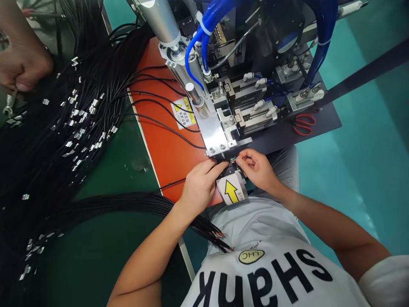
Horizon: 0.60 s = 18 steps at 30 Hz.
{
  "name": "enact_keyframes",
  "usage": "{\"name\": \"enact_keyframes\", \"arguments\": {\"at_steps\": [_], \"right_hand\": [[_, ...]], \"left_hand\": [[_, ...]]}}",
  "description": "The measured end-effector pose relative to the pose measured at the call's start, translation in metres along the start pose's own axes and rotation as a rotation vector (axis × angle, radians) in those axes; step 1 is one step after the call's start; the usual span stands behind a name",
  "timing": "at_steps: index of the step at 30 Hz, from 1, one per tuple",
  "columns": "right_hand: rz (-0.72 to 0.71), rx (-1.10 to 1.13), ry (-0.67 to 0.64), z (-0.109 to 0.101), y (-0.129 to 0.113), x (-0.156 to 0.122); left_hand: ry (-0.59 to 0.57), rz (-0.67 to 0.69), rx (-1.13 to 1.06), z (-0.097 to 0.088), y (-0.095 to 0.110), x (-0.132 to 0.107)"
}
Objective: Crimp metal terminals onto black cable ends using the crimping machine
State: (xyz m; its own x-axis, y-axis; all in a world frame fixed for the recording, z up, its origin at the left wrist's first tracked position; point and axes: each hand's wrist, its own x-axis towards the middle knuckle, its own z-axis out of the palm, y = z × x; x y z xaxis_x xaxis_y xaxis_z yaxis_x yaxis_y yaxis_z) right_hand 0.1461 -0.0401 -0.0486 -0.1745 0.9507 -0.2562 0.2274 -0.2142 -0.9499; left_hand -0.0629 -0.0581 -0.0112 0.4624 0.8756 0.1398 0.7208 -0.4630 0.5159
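Your hands meet at the front edge of the machine (214, 134), right of centre in the frame. Your right hand (258, 171) has thumb and forefinger pinched together on thin wire ends (233, 160), its other fingers curled in. Your left hand (198, 185) lies just left of it, thumb and forefinger stretched toward the same spot. A black cable (172, 183) runs in from the left and disappears under that hand; whether your fingers grip it there, I cannot tell.

Just below your fingertips, near the centre, is an arrow label (231, 189), its yellow arrow pointing up the frame. Left of the machine, several black cables cross the orange plate (153, 145) and reach its side, passing a warning label (183, 113). Blue tubes (220, 17) curve over the machine at the top, and red-handled scissors (304, 124) lie at the right.

A bundle (204, 228) with bared ends lies below your left forearm, reaching toward your shirt (275, 264). A big heap of cables with silver tips (86, 111) fills the left side, and a co-worker's hand (27, 70), fingers bent, shows at the upper left.
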Motion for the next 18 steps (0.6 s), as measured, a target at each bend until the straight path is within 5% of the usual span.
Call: {"name": "enact_keyframes", "arguments": {"at_steps": [8,18], "right_hand": [[-0.239,-0.282,0.056,-0.007,-0.008,-0.018],[0.231,0.262,-0.082,0.001,-0.007,0.011]], "left_hand": [[0.019,0.010,0.030,0.001,-0.001,0.000],[0.032,0.016,0.012,0.002,-0.002,0.000]]}}
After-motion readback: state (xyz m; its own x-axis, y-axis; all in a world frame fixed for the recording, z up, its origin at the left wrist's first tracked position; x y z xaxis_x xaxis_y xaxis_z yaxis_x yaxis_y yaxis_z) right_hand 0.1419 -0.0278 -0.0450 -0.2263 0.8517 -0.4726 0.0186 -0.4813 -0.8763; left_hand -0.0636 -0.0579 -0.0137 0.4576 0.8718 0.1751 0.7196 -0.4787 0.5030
